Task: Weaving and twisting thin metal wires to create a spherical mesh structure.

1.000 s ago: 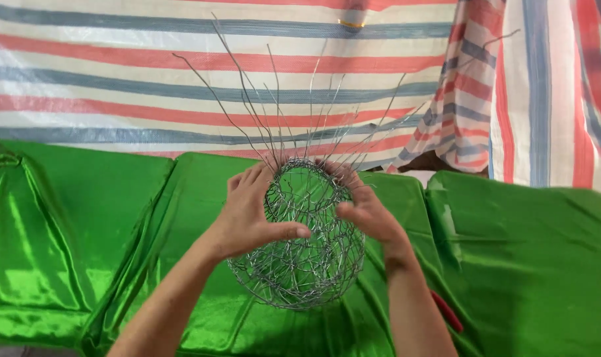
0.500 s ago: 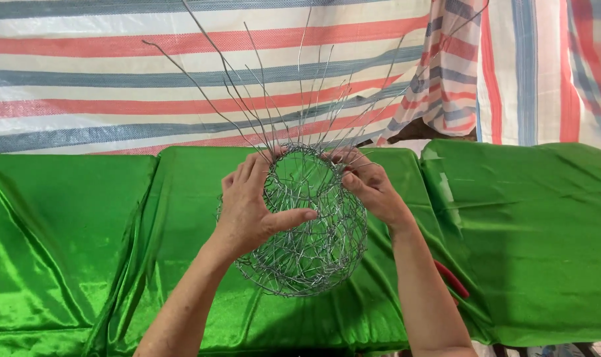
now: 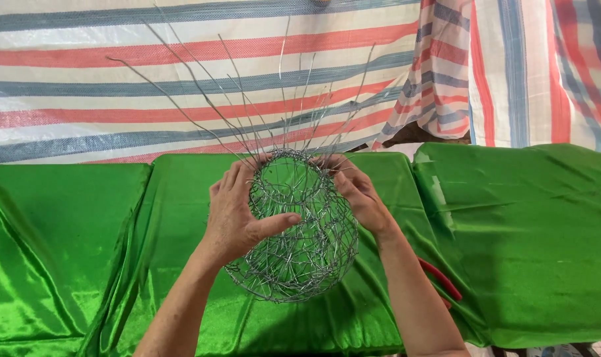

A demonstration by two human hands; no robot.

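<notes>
Seen from above, looking down at two bare hands over a table draped in shiny green cloth point(image 3: 525, 218). Between the hands, a rounded wire basket point(image 3: 294, 248) woven of thin grey wire, held up off the cloth and tilted so its open mouth faces away. Left hand point(image 3: 237, 211) clasped on the basket's left flank, thumb pressed across the near mesh, fingers curled over the rim. Right hand point(image 3: 356, 195) gripping the rim on the opposite side, fingertips tucked at the top edge. Fanning up and away from just beyond the fingertips, many loose wire ends point(image 3: 247, 106), straight and unwoven. Close below the right forearm, a red-handled tool point(image 3: 439, 277) lying on the cloth, mostly hidden. Behind everything, a striped tarpaulin point(image 3: 148, 73) in red, blue and white.

Judged to be mid-weave at the rim, body already formed. Likely needed next: bending one loose end down into the rim while steadying the basket.
</notes>
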